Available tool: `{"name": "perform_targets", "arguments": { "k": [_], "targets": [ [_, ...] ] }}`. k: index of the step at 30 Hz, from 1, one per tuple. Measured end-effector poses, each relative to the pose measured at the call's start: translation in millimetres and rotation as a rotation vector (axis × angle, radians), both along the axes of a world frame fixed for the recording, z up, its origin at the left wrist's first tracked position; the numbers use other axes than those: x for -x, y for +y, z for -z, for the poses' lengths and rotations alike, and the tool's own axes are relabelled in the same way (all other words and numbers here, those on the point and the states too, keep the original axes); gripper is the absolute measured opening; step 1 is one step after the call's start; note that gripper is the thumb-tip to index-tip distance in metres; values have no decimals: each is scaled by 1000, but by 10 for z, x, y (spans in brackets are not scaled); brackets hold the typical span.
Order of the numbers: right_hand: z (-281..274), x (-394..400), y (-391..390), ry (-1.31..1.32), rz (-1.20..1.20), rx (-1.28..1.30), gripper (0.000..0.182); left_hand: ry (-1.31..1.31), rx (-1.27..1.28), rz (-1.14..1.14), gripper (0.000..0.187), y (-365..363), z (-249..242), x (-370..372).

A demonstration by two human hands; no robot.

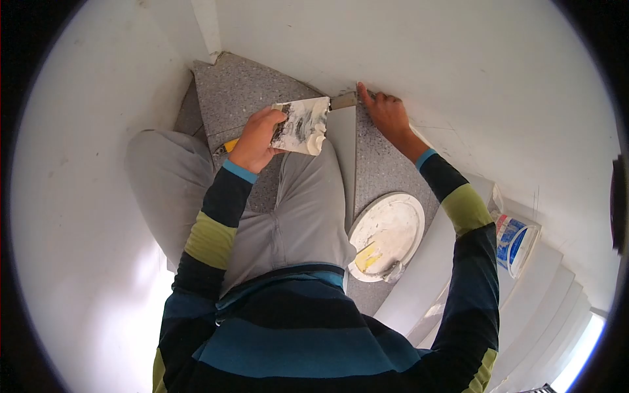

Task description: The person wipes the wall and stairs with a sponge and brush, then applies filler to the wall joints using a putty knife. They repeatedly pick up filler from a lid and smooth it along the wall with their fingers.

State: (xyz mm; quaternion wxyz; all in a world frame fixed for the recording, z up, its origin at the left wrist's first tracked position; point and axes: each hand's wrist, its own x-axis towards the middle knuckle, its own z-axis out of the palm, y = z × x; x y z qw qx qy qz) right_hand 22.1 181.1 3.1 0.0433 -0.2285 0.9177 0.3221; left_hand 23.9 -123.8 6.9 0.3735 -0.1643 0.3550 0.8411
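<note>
My left hand (254,139) is closed around a broad putty knife (300,126). White filler with dark smears covers its blade, thickest along the right edge. A yellow handle end (229,145) shows beside my left wrist. My right hand (389,119) reaches to the base of the white wall (445,59), its index finger stretched out to the joint above the speckled step, its other fingers bent. Between the two hands lies the grey end of a step edge (343,101).
Near my knee, a round white lid (407,208) lies on the speckled tread (377,167), bearing filler and a yellow-handled tool (368,257). A white and blue bucket (514,243) stands on the stairs at right. White steps (550,288) descend to the lower right.
</note>
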Motion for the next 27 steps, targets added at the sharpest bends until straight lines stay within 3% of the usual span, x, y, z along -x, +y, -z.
{"name": "perform_targets", "arguments": {
  "k": [8,10,17,22,27],
  "targets": [
    [-35,-93,17,-43,103,22,66,13,8,32,19,3,-62,-25],
    [-70,-32,-66,-24,8,34,65,16,12,36,20,10,-75,-27],
    [-19,25,-106,-53,43,-35,63,7,-27,3,19,-10,-49,-26],
    [-28,-60,100,-51,-37,-76,62,17,-31,32,18,-3,-76,-26],
    [-45,-199,353,-98,60,-20,59,-5,-7,5,16,6,-85,-35]
  ]
}}
